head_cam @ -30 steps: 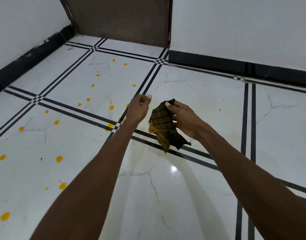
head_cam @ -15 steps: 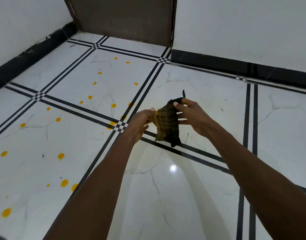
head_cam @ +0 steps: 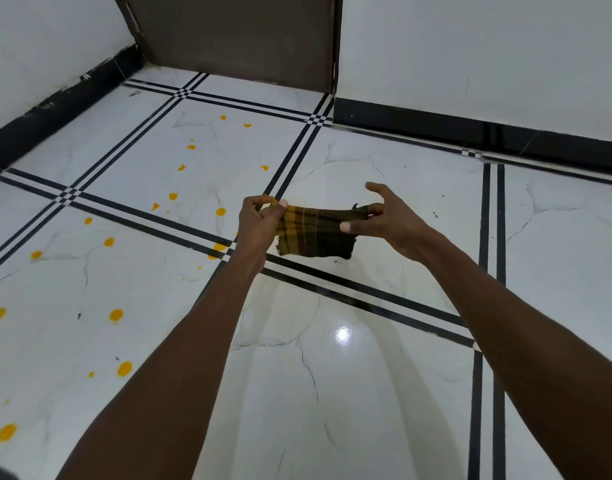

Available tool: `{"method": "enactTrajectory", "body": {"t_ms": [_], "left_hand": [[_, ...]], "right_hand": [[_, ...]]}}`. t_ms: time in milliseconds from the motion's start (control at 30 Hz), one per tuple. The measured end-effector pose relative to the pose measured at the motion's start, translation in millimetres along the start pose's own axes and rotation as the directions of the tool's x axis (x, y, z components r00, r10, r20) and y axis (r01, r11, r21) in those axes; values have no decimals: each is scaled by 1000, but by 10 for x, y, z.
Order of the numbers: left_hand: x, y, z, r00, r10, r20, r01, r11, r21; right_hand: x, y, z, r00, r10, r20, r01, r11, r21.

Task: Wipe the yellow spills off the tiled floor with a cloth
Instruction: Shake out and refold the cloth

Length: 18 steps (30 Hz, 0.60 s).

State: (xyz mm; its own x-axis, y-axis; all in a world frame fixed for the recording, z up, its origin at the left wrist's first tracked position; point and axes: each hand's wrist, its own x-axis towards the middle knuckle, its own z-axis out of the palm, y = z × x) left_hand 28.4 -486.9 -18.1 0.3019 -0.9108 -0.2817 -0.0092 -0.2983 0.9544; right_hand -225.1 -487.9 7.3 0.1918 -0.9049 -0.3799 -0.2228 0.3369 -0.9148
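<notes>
Both hands are raised above the floor (head_cam: pixel 384 393) with the cloth (head_cam: pixel 316 232) stretched between them, clear of the tiles. The left hand (head_cam: pixel 259 225) pinches the cloth's left corner between thumb and fingertips, closed tight on the fabric. The right hand (head_cam: pixel 389 225) clamps the right edge between its thumb and lower fingers, while its index finger sticks out loose above. The cloth is dark with yellow-brown checks (folded, as far as can be told) and hangs as a short band, its bottom edge free.

The floor is white marble-look tile crossed by paired black lines. The yellow spills (head_cam: pixel 116 315) lie scattered over the left half of the floor, from near the door (head_cam: pixel 235 36) at the far edge down to the near left corner of the view. The biggest drops sit along the left side; a few small ones lie close to where two black line pairs cross, partly hidden behind the left wrist. The right half of the floor, and the stretch straight below the forearms, shows bare tile with a bright light reflection and thin grey veins.

A black skirting (head_cam: pixel 470 129) runs along the foot of the white walls at the far and left edges, meeting the brown door at the far corner. The spills reach close to the door but stay off the skirting.
</notes>
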Motion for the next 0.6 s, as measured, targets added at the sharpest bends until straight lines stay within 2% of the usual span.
{"method": "enactTrajectory", "body": {"t_ms": [67, 133, 233, 333, 467, 533, 600], "left_hand": [[-17, 7, -24, 999, 39, 34, -39, 999, -3], [-56, 33, -38, 991, 108, 84, -110, 994, 23], [-84, 66, -60, 972, 152, 178, -168, 983, 78], [-108, 92, -91, 960, 163, 228, -212, 955, 206], [-134, 106, -90, 928, 260, 266, -363, 794, 489], [-116, 106, -98, 920, 288, 266, -390, 745, 542], [-76, 99, -133, 924, 292, 245, -381, 740, 555]], "right_hand": [[6, -34, 17, 999, -52, 0, 50, 960, -277], [35, -70, 45, 994, -111, -12, 91, 864, -495], [86, -85, 63, 977, -205, -54, 126, 767, -629], [99, -77, 33, 971, -222, -90, 107, 737, -667], [73, -33, 11, 960, -263, -100, 132, 736, -664], [42, 4, 5, 959, -273, -81, 177, 795, -580], [25, 47, 7, 975, -210, -70, 167, 908, -385]]}}
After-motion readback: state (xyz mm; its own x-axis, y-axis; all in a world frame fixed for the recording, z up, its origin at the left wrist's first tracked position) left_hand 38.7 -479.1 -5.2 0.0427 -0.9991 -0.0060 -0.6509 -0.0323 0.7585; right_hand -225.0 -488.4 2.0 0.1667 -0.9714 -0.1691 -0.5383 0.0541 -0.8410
